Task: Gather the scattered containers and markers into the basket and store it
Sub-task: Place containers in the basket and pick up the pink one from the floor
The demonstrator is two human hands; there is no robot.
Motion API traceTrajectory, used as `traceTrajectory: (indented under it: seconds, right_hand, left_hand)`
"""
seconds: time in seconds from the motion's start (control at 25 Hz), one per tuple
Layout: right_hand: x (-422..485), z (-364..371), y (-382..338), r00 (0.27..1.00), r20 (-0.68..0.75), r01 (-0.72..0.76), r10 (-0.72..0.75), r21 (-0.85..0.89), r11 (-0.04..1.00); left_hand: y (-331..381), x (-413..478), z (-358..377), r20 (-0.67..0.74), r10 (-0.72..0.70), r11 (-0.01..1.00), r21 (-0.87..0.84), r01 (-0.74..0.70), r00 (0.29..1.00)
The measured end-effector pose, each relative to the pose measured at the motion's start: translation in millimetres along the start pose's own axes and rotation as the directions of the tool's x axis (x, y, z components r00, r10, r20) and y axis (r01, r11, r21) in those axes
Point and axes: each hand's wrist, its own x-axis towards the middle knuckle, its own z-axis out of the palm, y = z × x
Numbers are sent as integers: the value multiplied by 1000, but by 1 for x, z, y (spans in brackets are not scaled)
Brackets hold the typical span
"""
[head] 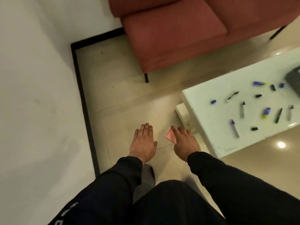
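Markers (242, 109) lie on the table (209, 103) to the right, nearest the right hand (185, 141). The left hand (143, 141) is spread and empty; whether the right pinches the pink slip (170, 135), I can't tell.

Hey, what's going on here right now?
A person stands beside a white table, both hands stretched out flat in front. The left hand holds nothing; a pink thing shows by the right hand, whether held is unclear. Markers and small blue containers lie scattered on the table, untouched.
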Motion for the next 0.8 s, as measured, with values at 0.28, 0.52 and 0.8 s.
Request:
traceTrajectory:
  seconds: [0.28, 0.52, 0.8]
  right_hand:
    - [-130, -32, 245, 983, -103, -144, 150, 64, 987]
    - [-236, -70, 453, 932, -125, -321, 340, 150, 935]
    - [-260, -141, 611, 861, -181, -433, 475, 229, 872]
  left_hand:
    - [252, -6, 52, 70, 267, 954, 124, -274, 961]
    - [470, 2, 82, 104, 396, 896, 173, -409, 912]
    - [653, 63, 96, 163, 528, 821, 152, -550, 833]
